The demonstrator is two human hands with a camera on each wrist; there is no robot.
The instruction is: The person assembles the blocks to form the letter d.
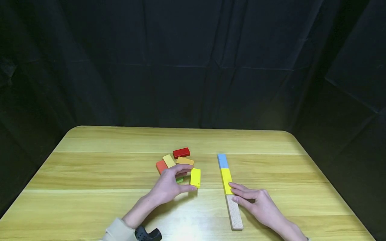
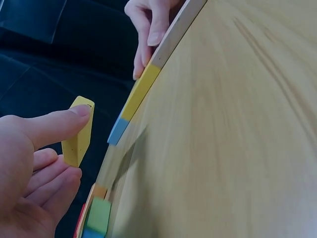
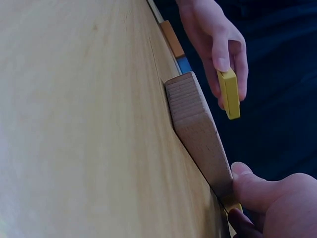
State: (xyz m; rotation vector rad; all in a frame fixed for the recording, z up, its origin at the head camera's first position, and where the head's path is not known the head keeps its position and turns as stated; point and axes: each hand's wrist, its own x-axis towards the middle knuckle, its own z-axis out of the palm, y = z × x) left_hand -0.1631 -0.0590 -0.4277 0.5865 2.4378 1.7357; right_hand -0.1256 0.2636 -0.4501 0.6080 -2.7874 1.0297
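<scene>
My left hand pinches a yellow block between thumb and fingertips, raised above the table in the left wrist view. To the right, a straight row holds a small blue block, a longer yellow block and a pale speckled block, end to end. My right hand rests at the row's right side. Its fingertips touch the row's yellow block, and its thumb lies against the speckled block near the joint between them.
Loose blocks lie around and behind the left hand: a red one, an orange one, a cream one, a coral one and a green one. Dark cloth hangs behind the wooden table.
</scene>
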